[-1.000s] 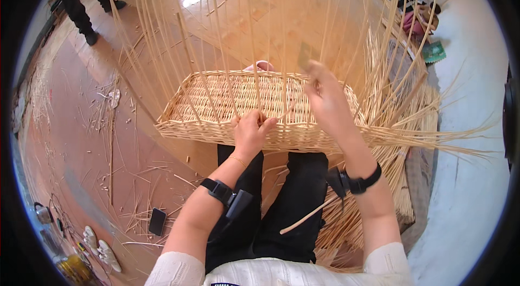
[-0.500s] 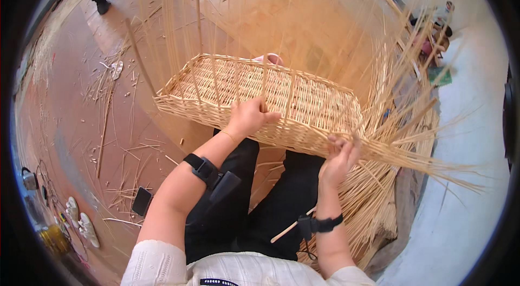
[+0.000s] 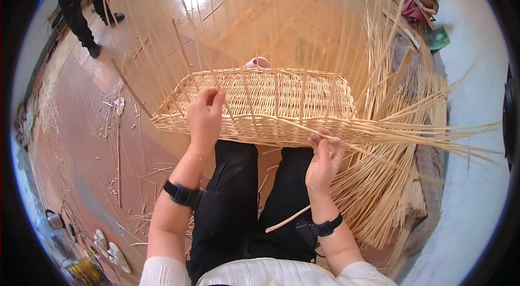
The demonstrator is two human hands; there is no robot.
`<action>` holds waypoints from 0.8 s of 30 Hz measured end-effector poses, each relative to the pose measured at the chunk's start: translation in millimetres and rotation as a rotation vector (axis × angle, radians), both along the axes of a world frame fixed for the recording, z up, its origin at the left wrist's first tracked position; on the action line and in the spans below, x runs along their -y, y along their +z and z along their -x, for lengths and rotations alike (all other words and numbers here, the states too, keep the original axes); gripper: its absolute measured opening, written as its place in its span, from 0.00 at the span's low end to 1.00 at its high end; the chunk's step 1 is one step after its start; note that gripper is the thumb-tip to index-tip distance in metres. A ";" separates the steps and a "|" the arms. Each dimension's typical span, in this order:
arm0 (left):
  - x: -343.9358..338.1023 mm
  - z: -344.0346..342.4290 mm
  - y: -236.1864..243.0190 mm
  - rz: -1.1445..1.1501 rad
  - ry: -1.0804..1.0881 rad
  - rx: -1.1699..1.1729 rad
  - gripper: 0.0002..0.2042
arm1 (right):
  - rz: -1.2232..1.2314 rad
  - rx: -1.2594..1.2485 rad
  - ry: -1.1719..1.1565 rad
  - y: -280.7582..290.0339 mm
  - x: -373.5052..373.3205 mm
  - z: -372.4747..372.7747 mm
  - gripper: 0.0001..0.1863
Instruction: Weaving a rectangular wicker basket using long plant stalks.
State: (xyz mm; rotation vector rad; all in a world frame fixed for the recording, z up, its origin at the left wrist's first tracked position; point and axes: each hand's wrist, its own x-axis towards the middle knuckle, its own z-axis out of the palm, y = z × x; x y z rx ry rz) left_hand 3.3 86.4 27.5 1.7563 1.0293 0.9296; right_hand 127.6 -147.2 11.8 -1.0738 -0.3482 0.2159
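I'm watching the wicker basket lying at the person's knees. Too hard a tug from the right hand could be kinking the pale strand it is pinching narrowly. The left hand is curling closely at an upright; whether it's gripping, I can't tell.

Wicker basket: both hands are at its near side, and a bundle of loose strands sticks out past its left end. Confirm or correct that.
Not quite: the head view shows the bundle of loose strands sticking out past the right end of the wicker basket. The left hand and right hand are both at its near side, as stated.
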 end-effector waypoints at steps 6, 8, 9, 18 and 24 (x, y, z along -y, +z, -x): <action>30.7 -67.1 -32.2 0.227 -0.784 -0.180 0.18 | -0.053 -0.285 -0.071 7.5 2.3 -6.0 0.15; 33.5 -69.0 -36.4 0.211 -0.763 -0.183 0.18 | 0.038 -0.302 -0.034 1.5 13.5 -14.5 0.24; 32.2 -66.9 -38.3 0.194 -0.726 -0.194 0.17 | 0.042 -0.298 -0.037 3.6 18.4 -18.2 0.24; 63.3 -73.6 -58.4 0.087 -0.289 -0.021 0.17 | 0.721 1.165 -0.107 103.1 -82.4 -60.2 0.13; 46.1 -75.6 -46.5 0.366 -0.392 -0.032 0.18 | 0.415 0.743 0.003 79.2 -79.4 -78.3 0.29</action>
